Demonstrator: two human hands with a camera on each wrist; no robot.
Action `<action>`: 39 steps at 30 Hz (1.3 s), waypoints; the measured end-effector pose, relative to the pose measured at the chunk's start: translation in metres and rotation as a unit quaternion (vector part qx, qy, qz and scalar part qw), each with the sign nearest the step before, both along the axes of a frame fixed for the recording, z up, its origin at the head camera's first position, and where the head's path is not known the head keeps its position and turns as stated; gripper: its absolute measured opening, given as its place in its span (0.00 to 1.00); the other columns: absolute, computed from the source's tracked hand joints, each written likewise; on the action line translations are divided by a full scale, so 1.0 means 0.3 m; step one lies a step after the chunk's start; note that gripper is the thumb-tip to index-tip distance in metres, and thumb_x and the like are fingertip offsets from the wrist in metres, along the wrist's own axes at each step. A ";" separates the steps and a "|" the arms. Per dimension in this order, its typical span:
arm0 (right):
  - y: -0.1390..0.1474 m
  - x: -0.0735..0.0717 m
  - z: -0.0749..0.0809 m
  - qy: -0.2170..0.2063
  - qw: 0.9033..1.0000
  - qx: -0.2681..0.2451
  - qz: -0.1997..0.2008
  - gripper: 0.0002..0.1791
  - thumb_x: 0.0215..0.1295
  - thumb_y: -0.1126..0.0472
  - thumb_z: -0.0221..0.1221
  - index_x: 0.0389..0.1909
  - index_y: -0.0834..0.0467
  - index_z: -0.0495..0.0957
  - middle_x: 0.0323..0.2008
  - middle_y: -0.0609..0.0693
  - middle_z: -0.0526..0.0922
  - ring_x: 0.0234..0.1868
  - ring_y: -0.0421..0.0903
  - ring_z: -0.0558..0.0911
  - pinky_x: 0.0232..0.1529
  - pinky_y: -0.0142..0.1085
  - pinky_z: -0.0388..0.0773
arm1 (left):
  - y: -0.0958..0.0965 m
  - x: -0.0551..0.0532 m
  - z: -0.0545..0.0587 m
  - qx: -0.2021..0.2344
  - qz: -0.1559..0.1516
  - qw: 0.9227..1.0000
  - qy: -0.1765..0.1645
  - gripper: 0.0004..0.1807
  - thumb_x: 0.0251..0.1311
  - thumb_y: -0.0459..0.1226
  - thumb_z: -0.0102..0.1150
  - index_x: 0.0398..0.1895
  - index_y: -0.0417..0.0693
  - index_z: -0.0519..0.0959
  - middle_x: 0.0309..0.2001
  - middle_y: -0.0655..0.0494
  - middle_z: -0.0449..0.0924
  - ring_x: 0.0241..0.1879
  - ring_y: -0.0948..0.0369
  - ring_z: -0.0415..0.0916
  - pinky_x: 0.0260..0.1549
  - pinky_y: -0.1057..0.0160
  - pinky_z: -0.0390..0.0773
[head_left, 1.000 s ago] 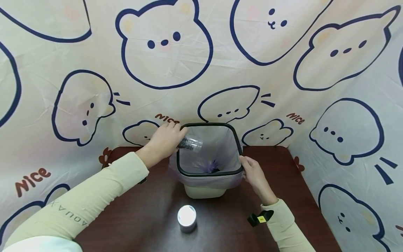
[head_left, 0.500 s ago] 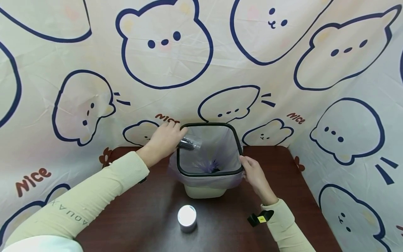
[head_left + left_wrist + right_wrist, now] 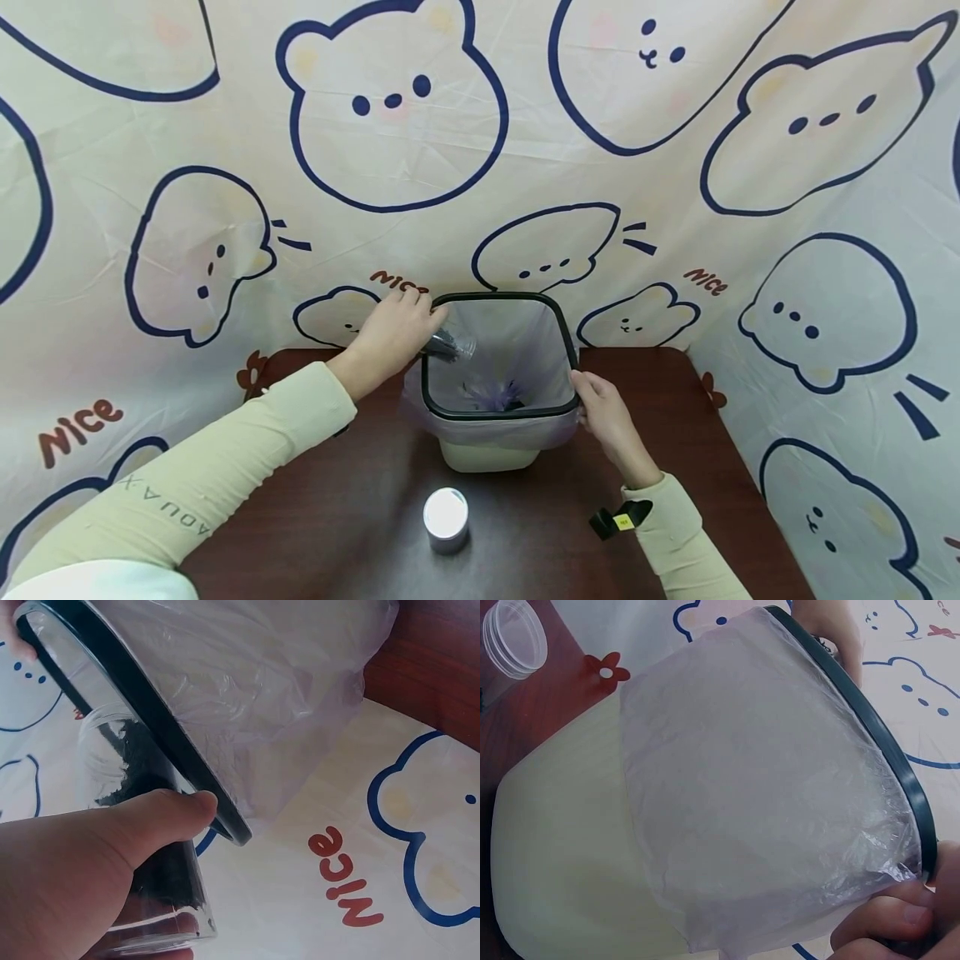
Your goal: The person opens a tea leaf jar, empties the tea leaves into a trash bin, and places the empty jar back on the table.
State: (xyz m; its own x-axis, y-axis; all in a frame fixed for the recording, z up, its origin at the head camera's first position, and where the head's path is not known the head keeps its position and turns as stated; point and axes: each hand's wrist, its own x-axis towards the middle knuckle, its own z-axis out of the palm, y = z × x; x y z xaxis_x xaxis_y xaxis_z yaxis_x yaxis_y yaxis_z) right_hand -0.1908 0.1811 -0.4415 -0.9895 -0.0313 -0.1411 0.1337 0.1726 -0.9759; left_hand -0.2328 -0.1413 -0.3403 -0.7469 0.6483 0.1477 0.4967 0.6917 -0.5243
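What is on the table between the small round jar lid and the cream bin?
Nothing: in the head view only bare dark wooden table lies between the clear round plastic lid and the cream plastic bin.

Makeshift recording booth: cartoon-bear cloth [image 3: 480, 150] screening a table [image 3: 360, 508].

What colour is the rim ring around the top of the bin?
Black rim ring, seen best in the head view.

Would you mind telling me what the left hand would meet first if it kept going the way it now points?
Probably the bag liner inside the bin: the left hand tips its jar over the rim, pointing inward, though depth is unclear.
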 end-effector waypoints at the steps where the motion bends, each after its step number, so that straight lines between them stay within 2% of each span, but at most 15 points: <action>1: 0.000 0.001 0.000 0.000 1.000 0.001 0.001 0.21 0.81 0.49 0.49 0.27 0.57 0.66 0.17 0.44 0.60 0.16 0.39 0.59 0.19 0.31 0.57 | 0.001 0.001 0.000 -0.004 -0.001 1.000 0.005 0.27 0.58 0.30 0.72 0.60 0.43 0.74 0.49 0.40 0.80 0.52 0.45 0.78 0.54 0.52 0.78; 4: 0.000 0.002 0.003 0.000 1.000 0.001 0.002 0.21 0.81 0.49 0.49 0.28 0.57 0.67 0.17 0.44 0.60 0.16 0.40 0.59 0.19 0.31 0.57 | 0.002 0.003 -0.002 -0.011 -0.002 1.000 0.015 0.24 0.60 0.30 0.70 0.59 0.44 0.74 0.49 0.40 0.80 0.52 0.46 0.78 0.54 0.52 0.78; 12: -0.001 0.005 0.005 -0.004 1.000 0.003 0.000 0.21 0.81 0.49 0.49 0.27 0.57 0.67 0.17 0.44 0.60 0.16 0.39 0.60 0.19 0.32 0.57 | 0.001 -0.003 -0.007 0.001 -0.015 1.000 0.023 0.19 0.63 0.29 0.67 0.55 0.46 0.76 0.49 0.41 0.81 0.52 0.46 0.79 0.54 0.52 0.77; 22: -0.001 0.005 0.007 -0.004 1.000 0.003 -0.001 0.22 0.81 0.49 0.49 0.26 0.57 0.64 0.17 0.44 0.60 0.16 0.40 0.60 0.19 0.31 0.57 | 0.003 -0.008 -0.002 -0.031 -0.021 0.998 0.052 0.14 0.65 0.31 0.66 0.51 0.51 0.79 0.46 0.43 0.81 0.50 0.47 0.78 0.51 0.50 0.78; 33: 0.001 0.002 0.003 -0.004 1.000 0.006 0.000 0.21 0.81 0.49 0.49 0.27 0.57 0.65 0.17 0.44 0.61 0.17 0.40 0.60 0.19 0.31 0.57 | 0.007 -0.014 -0.004 -0.050 -0.021 0.997 0.060 0.17 0.63 0.31 0.68 0.54 0.53 0.80 0.46 0.46 0.81 0.49 0.48 0.76 0.52 0.49 0.76; 39: 0.001 -0.001 -0.003 0.000 1.000 0.005 -0.004 0.22 0.81 0.49 0.49 0.26 0.57 0.64 0.18 0.44 0.60 0.17 0.39 0.60 0.19 0.30 0.57 | 0.007 -0.020 -0.011 -0.049 -0.048 0.994 0.086 0.16 0.62 0.30 0.68 0.51 0.53 0.80 0.44 0.48 0.79 0.47 0.50 0.74 0.50 0.51 0.73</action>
State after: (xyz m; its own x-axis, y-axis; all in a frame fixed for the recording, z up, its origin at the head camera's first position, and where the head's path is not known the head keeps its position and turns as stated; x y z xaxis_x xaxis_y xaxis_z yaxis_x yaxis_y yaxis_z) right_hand -0.1912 0.1813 -0.4424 -0.9898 -0.0223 -0.1409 0.1346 0.1811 -0.9742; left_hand -0.2389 -0.1393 -0.3436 -0.6496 0.7333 0.2007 0.4552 0.5866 -0.6699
